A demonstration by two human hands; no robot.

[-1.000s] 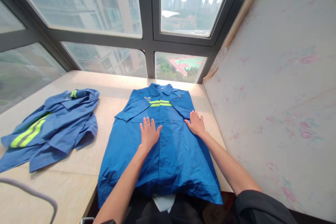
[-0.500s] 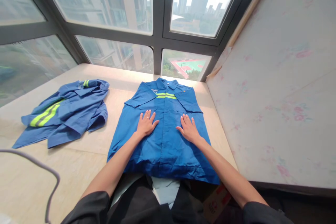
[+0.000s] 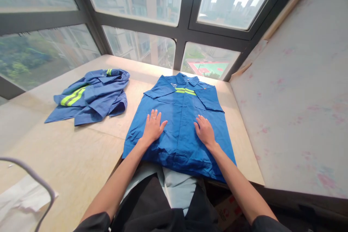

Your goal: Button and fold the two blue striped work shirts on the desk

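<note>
Head view: we record a blue cloth work shirt with yellow-green reflective stripes (image 3: 178, 130) spread front-up on a pale wooden tabletop (image 3: 106, 152), collar toward the grey-framed window (image 3: 141, 20), hem at the near edge. Both forearms reach forward, converging over it. We see the left hand (image 3: 153, 128) open, palm down on the shirt's left half as viewed, fingers spread. The right hand (image 3: 205, 131) lies palm down opposite, fingers loosely bent, gripping nothing we can see. Left of the shirt, well apart from both hands, we note a crumpled blue striped garment (image 3: 104, 96).
</note>
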